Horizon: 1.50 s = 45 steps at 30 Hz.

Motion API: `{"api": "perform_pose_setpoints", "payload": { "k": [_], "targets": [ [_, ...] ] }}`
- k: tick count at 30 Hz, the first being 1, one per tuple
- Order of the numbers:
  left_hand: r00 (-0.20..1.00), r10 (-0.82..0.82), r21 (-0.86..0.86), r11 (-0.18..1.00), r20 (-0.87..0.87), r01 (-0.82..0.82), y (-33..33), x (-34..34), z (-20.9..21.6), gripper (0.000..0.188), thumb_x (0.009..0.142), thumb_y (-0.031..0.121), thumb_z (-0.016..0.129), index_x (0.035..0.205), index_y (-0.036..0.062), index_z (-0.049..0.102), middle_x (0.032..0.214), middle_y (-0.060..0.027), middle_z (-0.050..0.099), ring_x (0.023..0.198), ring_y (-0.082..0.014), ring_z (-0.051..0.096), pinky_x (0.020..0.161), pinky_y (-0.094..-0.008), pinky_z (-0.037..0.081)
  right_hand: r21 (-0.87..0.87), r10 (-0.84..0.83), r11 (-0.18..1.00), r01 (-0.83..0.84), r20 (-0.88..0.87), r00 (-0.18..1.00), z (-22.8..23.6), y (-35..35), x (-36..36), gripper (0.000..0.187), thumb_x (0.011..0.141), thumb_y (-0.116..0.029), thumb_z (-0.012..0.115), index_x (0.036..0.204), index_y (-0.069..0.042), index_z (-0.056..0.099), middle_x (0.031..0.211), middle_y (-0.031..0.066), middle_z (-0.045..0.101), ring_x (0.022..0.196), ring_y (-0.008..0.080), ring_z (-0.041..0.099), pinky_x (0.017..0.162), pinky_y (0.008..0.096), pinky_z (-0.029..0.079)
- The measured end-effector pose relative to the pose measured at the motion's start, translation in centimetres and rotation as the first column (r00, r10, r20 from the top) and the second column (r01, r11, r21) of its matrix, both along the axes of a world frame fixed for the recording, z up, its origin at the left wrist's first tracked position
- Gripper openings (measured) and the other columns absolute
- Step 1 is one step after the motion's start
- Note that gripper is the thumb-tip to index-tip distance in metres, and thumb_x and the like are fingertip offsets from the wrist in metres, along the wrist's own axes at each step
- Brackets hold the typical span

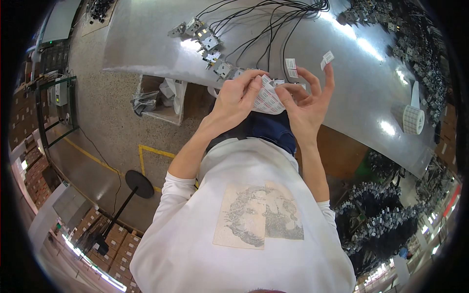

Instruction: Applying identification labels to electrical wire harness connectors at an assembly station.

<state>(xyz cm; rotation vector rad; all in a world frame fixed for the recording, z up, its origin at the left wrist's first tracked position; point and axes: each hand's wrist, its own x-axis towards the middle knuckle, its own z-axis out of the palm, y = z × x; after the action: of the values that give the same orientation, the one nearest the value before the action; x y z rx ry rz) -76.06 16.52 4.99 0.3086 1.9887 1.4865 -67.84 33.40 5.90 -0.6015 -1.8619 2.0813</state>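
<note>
My left hand (238, 99) grips a white sheet of printed labels (267, 100) between thumb and fingers, in front of my waist at the table's near edge. The thumb and a finger of my right hand (309, 105) pinch together at the sheet's right edge. Its other fingers are raised and spread. One small white label (327, 59) sticks to a fingertip, and a second label (291, 68) sits at another fingertip. Just beyond my hands lies a row of silvery metal mechanisms (210, 43) with black cables (266, 24); my hands partly hide the nearest ones.
The metal table (342, 93) bears a label roll (413, 119) at right and heaped metal parts (415, 58) along its far right. An open box with plastic bags (166, 100) stands left below the table edge. A round black stand base (139, 184) is on the floor.
</note>
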Motion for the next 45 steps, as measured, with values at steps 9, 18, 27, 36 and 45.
{"api": "perform_pose_setpoints", "payload": {
  "k": [9, 18, 27, 36, 45],
  "targets": [
    [0.98, -0.07, -0.044, 0.997, -0.185, 0.063, 1.2, 0.6, 0.1, 0.032, 0.11, 0.033, 0.06, 0.112, 0.002, 0.067, 0.086, -0.0209, 0.073, 0.079, -0.0386, 0.071, 0.071, -0.0447, 0.054, -0.136, 0.0, 0.991, -0.008, -0.058, 0.998, 0.2, 0.9, -1.1, 0.12, 0.084, 0.011, 0.082, 0.17, -0.021, 0.006, 0.16, 0.0193, 0.04, 0.125, 0.0302, 0.064, 0.092, 0.0414, 0.065],
    [0.909, -0.33, -0.205, 0.937, -0.253, 0.283, 1.4, 0.7, 0.6, 0.032, 0.106, 0.035, 0.066, 0.098, 0.0035, 0.065, 0.081, -0.0176, 0.071, 0.076, -0.0403, 0.07, 0.068, -0.0499, 0.053, -0.166, -0.042, 0.985, 0.035, -0.038, 0.998, 0.0, 4.1, 0.1, 0.118, 0.085, 0.012, 0.082, 0.171, -0.022, 0.01, 0.158, 0.0172, 0.046, 0.123, 0.0256, 0.062, 0.096, 0.0366, 0.062],
    [0.447, -0.331, -0.236, 0.938, -0.831, 0.256, 5.2, 5.7, -4.6, 0.024, 0.097, 0.02, 0.069, 0.105, -0.003, 0.069, 0.135, -0.0174, 0.071, 0.134, -0.0314, 0.061, 0.108, -0.0421, 0.051, 0.226, 0.256, 0.939, -0.259, 0.043, 0.966, -2.4, 10.3, 0.7, 0.099, 0.091, 0.014, 0.072, 0.17, -0.018, 0.02, 0.156, 0.0184, 0.048, 0.119, 0.0253, 0.067, 0.094, 0.0367, 0.062],
    [0.171, -0.456, -0.436, 0.889, -0.874, 0.139, 5.4, 6.7, -5.7, 0.023, 0.094, 0.017, 0.066, 0.099, -0.0045, 0.068, 0.138, -0.0258, 0.067, 0.131, -0.0408, 0.061, 0.111, -0.0477, 0.049, 0.303, 0.465, 0.818, -0.489, 0.151, 0.872, -2.5, 11.1, -1.4, 0.091, 0.091, 0.014, 0.068, 0.168, -0.017, 0.029, 0.155, 0.0123, 0.053, 0.116, 0.0193, 0.068, 0.093, 0.035, 0.061],
    [0.153, -0.456, -0.44, 0.889, -0.877, 0.125, 5.8, 6.7, -6.0, 0.023, 0.094, 0.019, 0.063, 0.098, -0.0034, 0.068, 0.139, -0.0266, 0.067, 0.129, -0.0411, 0.063, 0.109, -0.049, 0.049, 0.378, 0.502, 0.762, -0.526, 0.167, 0.848, -2.6, 10.5, -1.2, 0.09, 0.091, 0.016, 0.067, 0.167, -0.016, 0.032, 0.154, 0.0116, 0.055, 0.114, 0.0202, 0.07, 0.09, 0.0334, 0.062]
  ]
}}
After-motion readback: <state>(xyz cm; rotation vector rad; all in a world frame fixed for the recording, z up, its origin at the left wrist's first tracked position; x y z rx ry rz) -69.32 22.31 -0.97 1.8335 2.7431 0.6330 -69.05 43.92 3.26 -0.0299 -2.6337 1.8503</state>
